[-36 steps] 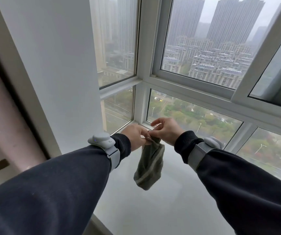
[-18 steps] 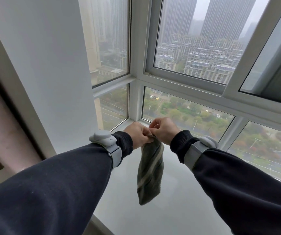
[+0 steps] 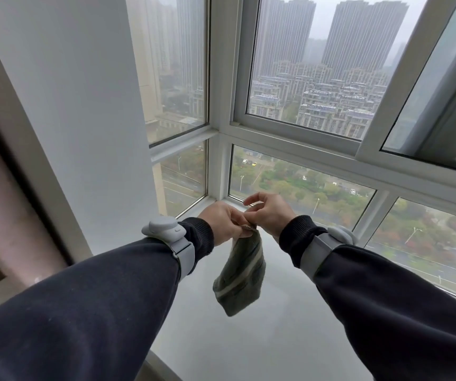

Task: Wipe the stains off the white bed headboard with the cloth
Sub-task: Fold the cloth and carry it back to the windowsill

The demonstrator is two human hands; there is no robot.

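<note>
A dark green cloth [image 3: 242,273] with a pale stripe hangs folded in the air above a white window sill [image 3: 262,339]. My left hand [image 3: 222,222] pinches its top edge. Right beside it, my right hand [image 3: 269,213] holds the same top edge, its index finger lifted and curled. Both hands are close together in the middle of the view. The bed headboard is not in view.
A bay window [image 3: 303,78] with white frames fills the far side and right. A white wall pillar [image 3: 70,105] stands on the left. A dark door edge [image 3: 15,149] and a pinkish surface lie further left.
The cloth hung long half a second ago and now hangs shorter and bunched. My right hand's fingers have loosened and its index finger has lifted.
</note>
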